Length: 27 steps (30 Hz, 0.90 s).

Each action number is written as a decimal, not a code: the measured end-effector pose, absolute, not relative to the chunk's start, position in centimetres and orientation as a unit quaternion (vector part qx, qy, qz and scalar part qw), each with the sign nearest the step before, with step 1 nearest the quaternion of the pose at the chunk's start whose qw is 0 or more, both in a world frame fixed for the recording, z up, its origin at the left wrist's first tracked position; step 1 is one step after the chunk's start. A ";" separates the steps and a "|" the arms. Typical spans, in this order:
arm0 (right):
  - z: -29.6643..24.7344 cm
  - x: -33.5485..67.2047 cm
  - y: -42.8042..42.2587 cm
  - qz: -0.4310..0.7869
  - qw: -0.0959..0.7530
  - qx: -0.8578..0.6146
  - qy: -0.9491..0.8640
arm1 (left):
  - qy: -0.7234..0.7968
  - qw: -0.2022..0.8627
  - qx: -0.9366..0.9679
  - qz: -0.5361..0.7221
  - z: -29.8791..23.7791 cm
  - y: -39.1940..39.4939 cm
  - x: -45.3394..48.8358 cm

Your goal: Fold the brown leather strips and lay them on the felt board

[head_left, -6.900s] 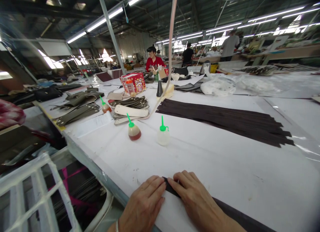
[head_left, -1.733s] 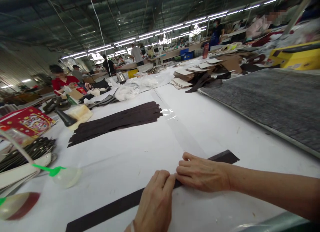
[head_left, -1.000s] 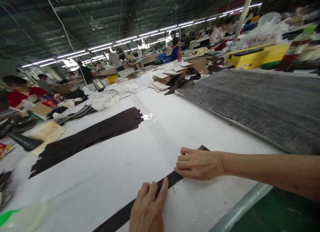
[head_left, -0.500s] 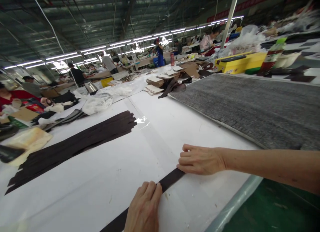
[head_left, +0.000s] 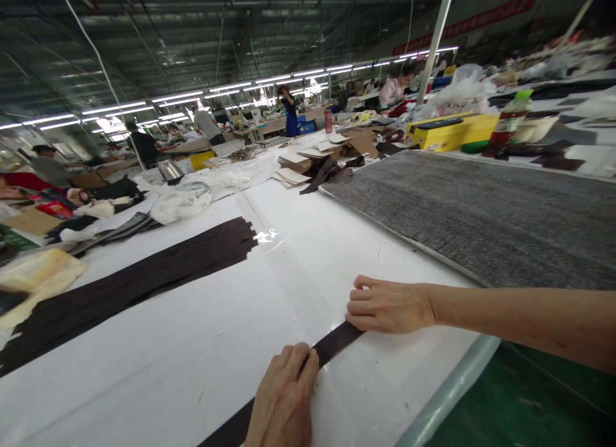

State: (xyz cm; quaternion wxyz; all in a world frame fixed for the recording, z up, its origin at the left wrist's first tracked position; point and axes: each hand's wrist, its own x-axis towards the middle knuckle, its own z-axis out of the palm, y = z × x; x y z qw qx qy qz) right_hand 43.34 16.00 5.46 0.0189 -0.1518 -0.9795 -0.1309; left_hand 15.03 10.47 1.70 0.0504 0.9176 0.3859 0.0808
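Note:
A long, narrow, dark brown strip point(head_left: 337, 344), of leather or cloth, lies slantwise across the white tabletop point(head_left: 192, 370) near its front edge. My left hand point(head_left: 285, 396) is closed over the strip, thumb and fingers at its edges, and hides part of it. At the strip's far right end my right hand point(head_left: 387, 307) grips it with curled fingers; that end is out of sight beneath the hand. A short stretch of strip shows between the two hands. Further back on the left lies a row of overlapping dark strips point(head_left: 139, 280).
A grey textured board point(head_left: 471, 210) covers the right side. Behind it are a yellow box point(head_left: 452, 134) and a bottle of red-brown liquid point(head_left: 506, 123). Light card pieces point(head_left: 293, 161) and crumpled clear plastic point(head_left: 183, 200) lie further back. Several people work in the distance.
Both hands have shifted slightly to the right in the picture, still on the strip. The view has turned a little, so the background sits further left.

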 end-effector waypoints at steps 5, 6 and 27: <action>5.4 44.0 15.5 -0.116 0.021 -0.179 -0.977 | 0.383 0.043 0.921 0.050 1.9 10.9 15.9; 5.4 44.0 15.4 -0.103 0.023 -0.188 -0.976 | 0.378 0.031 0.924 0.046 1.9 10.9 16.0; 5.4 44.9 15.7 -0.103 0.016 -0.173 -0.979 | 0.368 0.101 0.921 0.078 2.6 11.9 18.7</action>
